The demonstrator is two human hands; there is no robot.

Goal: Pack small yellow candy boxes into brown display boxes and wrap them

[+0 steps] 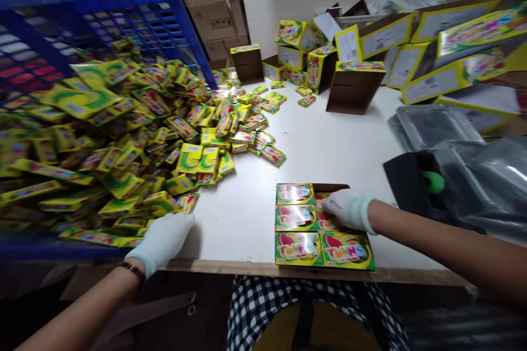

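My left hand (pixel 167 237), in a white glove, is at the front edge of a heap of small yellow-green boxes (pixel 152 148). Its fingers are drawn together against a small box (pixel 188 203), partly hiding it. On the white table in front of me lies an open display carton (pixel 338 187) holding rows of small boxes printed "Twins" (pixel 298 249). My gloved right hand (pixel 341 208) reaches into its back right part. There its fingers are closed down on a small Twins box (pixel 320 201), mostly covered by the hand.
A blue plastic crate (pixel 181 22) lies tipped at left, the heap spilling from it onto the table (pixel 247 219). Empty display cartons (pixel 356 88) are stacked along the back. Clear plastic trays (pixel 440 123) and a black holder with a green roll (pixel 433 182) are at right.
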